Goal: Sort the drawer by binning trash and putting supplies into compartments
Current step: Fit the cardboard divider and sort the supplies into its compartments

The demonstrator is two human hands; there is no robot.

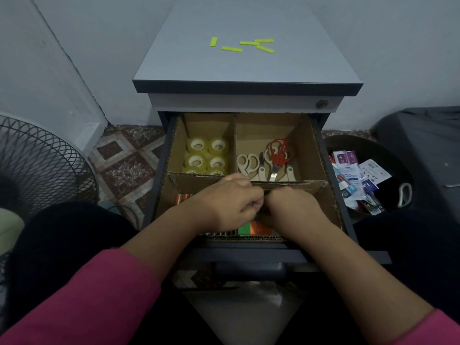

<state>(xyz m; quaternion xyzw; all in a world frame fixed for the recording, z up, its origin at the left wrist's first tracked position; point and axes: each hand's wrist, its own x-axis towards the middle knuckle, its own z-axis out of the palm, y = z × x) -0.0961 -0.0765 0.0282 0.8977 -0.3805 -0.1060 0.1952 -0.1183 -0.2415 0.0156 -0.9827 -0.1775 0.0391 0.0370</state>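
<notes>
Both hands meet in the front compartment of the corrugated cardboard drawer insert (pixel 331 195): left hand (pixel 231 200) and right hand (pixel 291 207) curled, contents hidden. Behind them sit glossy tape rolls (pixel 207 155) and scissors (pixel 276 158). Crumpled wrappers fill the round bin (pixel 358 180) right of the insert.

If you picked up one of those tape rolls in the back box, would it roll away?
Probably not as they lie: the tape rolls rest flat, holes facing up, packed close in the rear-left compartment. Stood on edge, one would likely roll, being round. They look small and hollow-cored, so probably light, and the glossy sides may feel slippery.
</notes>
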